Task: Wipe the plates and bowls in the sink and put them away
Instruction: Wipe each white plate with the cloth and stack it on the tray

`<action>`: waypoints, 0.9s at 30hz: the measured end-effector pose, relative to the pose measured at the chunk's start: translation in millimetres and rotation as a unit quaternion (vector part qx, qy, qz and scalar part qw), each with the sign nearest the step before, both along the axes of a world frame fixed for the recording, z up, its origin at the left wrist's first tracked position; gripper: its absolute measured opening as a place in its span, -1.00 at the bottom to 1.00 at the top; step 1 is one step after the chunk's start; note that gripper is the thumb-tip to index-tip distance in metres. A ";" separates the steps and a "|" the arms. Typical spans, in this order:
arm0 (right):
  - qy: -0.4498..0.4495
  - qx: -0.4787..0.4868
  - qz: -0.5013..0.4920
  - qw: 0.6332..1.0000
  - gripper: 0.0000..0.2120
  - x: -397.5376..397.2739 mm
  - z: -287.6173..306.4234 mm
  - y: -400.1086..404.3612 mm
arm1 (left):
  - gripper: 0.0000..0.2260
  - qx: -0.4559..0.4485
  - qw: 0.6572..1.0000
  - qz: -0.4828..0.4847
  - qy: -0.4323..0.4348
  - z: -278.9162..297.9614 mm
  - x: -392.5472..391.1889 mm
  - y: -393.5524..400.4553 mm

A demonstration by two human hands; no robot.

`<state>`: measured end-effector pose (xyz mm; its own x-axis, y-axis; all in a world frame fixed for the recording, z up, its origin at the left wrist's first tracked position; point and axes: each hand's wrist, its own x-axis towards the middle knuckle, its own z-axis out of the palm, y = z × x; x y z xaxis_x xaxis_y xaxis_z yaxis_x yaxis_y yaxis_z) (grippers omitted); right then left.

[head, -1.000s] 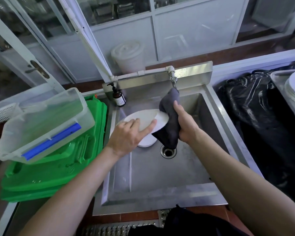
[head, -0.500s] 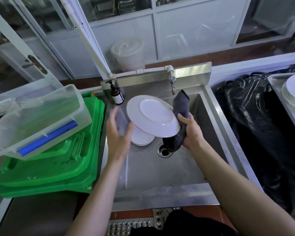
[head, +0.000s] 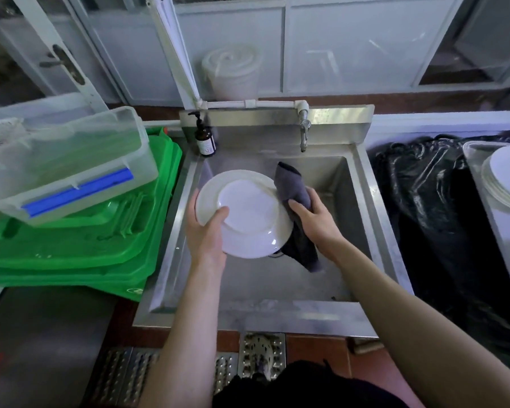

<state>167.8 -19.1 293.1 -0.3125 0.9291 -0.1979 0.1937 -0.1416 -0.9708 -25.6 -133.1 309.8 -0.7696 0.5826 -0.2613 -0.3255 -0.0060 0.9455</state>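
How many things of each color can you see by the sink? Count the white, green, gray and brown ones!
White: 2, the plate in the left hand and the stack of plates on the right
Green: 1, the pile of trays
Gray: 1, the cloth in the right hand
Brown: 1, the soap bottle
Total: 5
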 end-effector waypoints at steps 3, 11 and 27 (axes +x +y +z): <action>-0.169 0.139 0.065 0.973 -0.75 5.8 8.4 7.2 | -0.30 -0.005 0.999 -0.001 0.038 -2.3 3.3 -15.4; -0.287 0.605 0.142 0.729 -0.65 -22.7 68.2 27.0 | -0.35 -0.006 0.995 -0.013 0.098 -12.9 33.7 -37.7; -0.367 0.559 0.303 0.679 -0.64 -11.7 100.2 50.4 | -0.34 -0.006 0.998 0.014 0.063 -26.1 60.3 -45.0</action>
